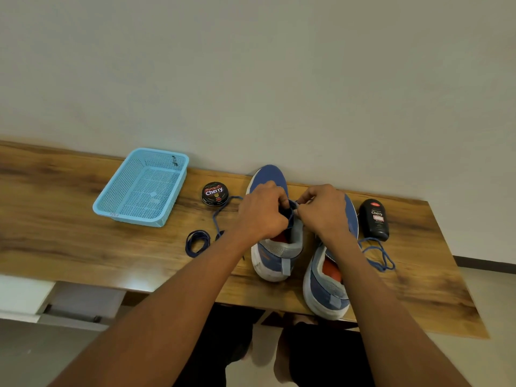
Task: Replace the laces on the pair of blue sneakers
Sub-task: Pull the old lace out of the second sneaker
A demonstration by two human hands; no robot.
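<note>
Two blue sneakers stand side by side on the wooden table, heels toward me. Over the tongue of the left sneaker (275, 255), my left hand (261, 212) and my right hand (324, 210) both pinch a dark blue lace (290, 212) at the eyelets. One end of that lace trails left across the table (219, 216). The right sneaker (328, 286) lies partly under my right forearm. A lighter blue lace (379, 254) lies loose to its right. A coiled dark blue lace (196, 243) rests left of the shoes.
A light blue plastic basket (111, 208) sits at the back left. A round tin of shoe polish (215, 193) is beside it, and a black polish bottle (374, 219) lies right of the sneakers. The table (69, 241) backs onto a wall; its front edge is near my legs.
</note>
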